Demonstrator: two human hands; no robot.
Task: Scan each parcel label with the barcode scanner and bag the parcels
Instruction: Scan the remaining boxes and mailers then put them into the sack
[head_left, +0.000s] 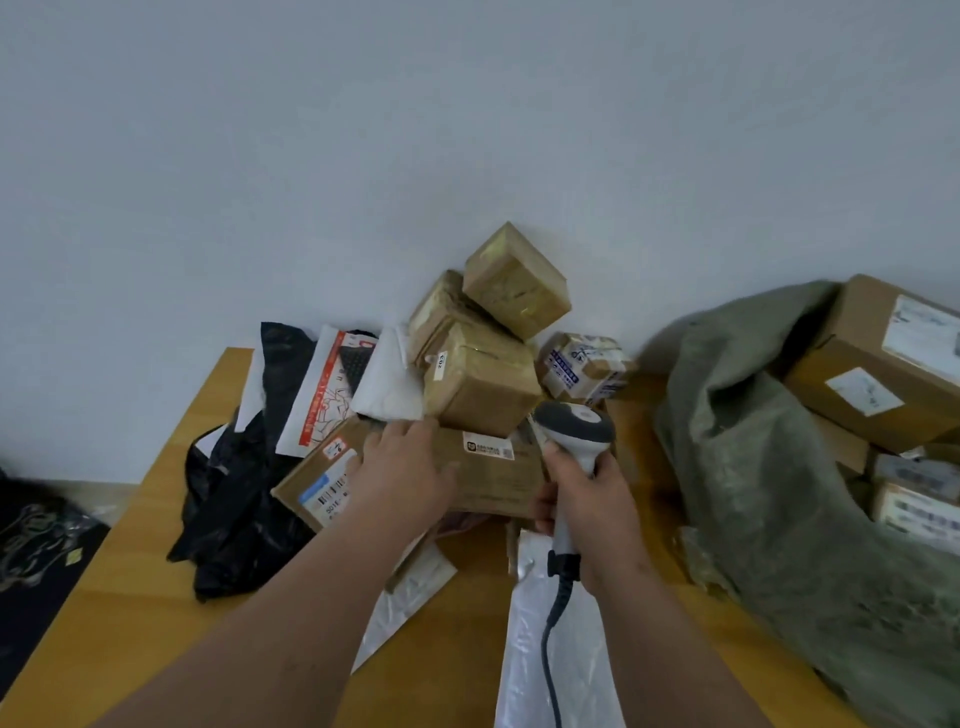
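Several parcels (483, 332) are lying heaped at the back of the table (156, 597): taped brown boxes, black and white mailers. Lowest in front is sitting a flat box (488, 478) with a barcode label at its left end. The left hand (402, 475) is resting on that box, fingers straight. The right hand (592, 512) is gripping the scanner (574, 431), grey head over the heap, cord trailing down. At right, a green sack (753, 493) is holding more boxes
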